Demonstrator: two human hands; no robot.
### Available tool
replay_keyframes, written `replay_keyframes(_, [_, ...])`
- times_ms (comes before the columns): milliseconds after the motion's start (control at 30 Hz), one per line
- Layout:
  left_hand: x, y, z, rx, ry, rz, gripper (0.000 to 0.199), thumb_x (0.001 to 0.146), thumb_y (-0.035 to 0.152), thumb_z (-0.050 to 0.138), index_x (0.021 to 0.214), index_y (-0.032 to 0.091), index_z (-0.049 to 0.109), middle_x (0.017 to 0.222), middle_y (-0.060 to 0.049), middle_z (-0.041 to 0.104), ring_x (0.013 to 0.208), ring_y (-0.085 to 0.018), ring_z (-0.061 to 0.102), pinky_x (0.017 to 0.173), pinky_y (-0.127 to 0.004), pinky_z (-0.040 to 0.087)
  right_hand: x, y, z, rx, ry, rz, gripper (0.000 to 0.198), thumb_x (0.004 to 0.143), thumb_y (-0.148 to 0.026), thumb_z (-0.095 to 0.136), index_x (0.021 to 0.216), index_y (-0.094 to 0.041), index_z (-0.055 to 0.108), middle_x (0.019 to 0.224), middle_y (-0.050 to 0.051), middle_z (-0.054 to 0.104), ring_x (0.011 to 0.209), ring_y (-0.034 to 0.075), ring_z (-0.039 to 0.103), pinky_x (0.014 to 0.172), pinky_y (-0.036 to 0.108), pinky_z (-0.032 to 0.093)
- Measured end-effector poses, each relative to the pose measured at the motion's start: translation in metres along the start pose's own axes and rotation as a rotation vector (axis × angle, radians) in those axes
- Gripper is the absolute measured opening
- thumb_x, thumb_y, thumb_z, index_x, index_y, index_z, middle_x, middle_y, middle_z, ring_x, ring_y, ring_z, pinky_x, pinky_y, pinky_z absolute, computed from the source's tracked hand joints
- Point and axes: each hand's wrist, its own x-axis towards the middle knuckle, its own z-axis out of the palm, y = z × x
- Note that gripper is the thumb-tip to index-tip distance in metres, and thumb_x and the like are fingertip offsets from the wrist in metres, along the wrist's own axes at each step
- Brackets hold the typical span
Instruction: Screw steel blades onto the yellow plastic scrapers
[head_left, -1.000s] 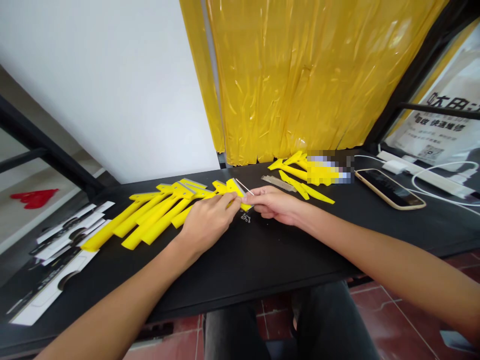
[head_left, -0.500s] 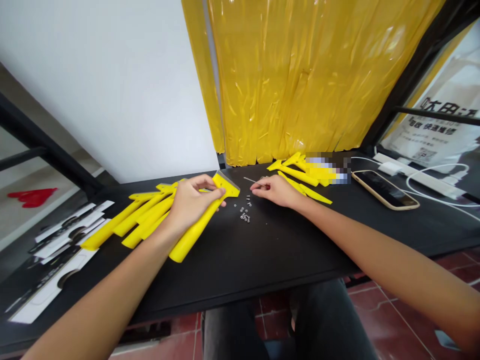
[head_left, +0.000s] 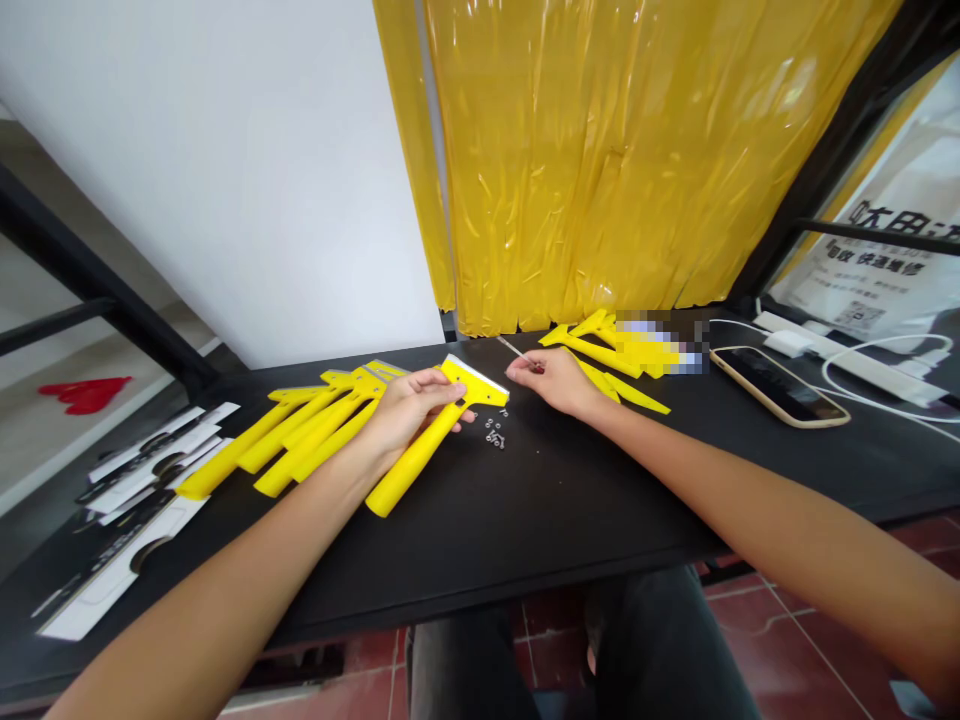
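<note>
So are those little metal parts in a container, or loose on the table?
Loose: the little metal parts lie in a small cluster directly on the black tabletop, beside the left hand, with no container around them.

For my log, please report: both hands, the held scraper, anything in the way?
Left hand holding scraper. Right hand holding thin tool, apart from scraper. Possibly in the way: small metal parts on table, near scraper.

Smooth, low-sheen plastic is seen on the yellow scraper (head_left: 412, 457); edge strip (head_left: 481, 380) can be read as reflective metal. Bright metal is shown by loose fasteners (head_left: 496, 440) and thin tool shaft (head_left: 514, 347). Tabletop (head_left: 600, 510) is finished smooth matt black. Yellow curtain (head_left: 585, 170) is formed from glossy, creased plastic film. Phone (head_left: 780, 383) is faced in glossy glass. Trousers (head_left: 664, 630) are made of matt cloth.
</note>
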Motion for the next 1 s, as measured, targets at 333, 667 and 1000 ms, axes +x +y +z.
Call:
replay_keyframes(333, [-0.010, -0.003, 0.011, 0.003, -0.087, 0.013, 0.032, 0.067, 0.024, 0.089, 0.085, 0.014, 0.064, 0.074, -0.006, 0.074, 0.069, -0.024, 0.076, 0.059, -0.029, 0.061, -0.034, -0.057, 0.006, 0.123, 0.054, -0.268, 0.016, 0.090, -0.036, 0.067, 0.087, -0.021, 0.073, 0.080, 0.000, 0.065, 0.068, 0.013, 0.052, 0.063, 0.027, 0.039])
replay_keyframes(667, [-0.020, -0.004, 0.021, 0.161, -0.042, 0.178, 0.028, 0.068, 0.031, 0.088, 0.078, 0.015, 0.067, 0.075, -0.004, 0.073, 0.068, -0.023, 0.075, 0.059, -0.030, 0.061, -0.036, -0.059, 0.008, 0.044, 0.033, -0.249, 0.011, 0.089, -0.029, 0.067, 0.081, -0.022, 0.071, 0.078, 0.000, 0.064, 0.068, 0.014, 0.050, 0.065, 0.028, 0.037])
replay_keyframes(1000, [-0.020, -0.009, 0.022, 0.265, -0.019, 0.249, 0.024, 0.070, 0.031, 0.086, 0.078, 0.017, 0.069, 0.073, -0.003, 0.074, 0.066, -0.022, 0.074, 0.063, -0.030, 0.061, -0.036, -0.057, 0.008, 0.174, -0.009, -0.119, 0.012, 0.084, -0.031, 0.071, 0.082, -0.021, 0.065, 0.074, -0.002, 0.063, 0.068, 0.013, 0.053, 0.064, 0.027, 0.040])
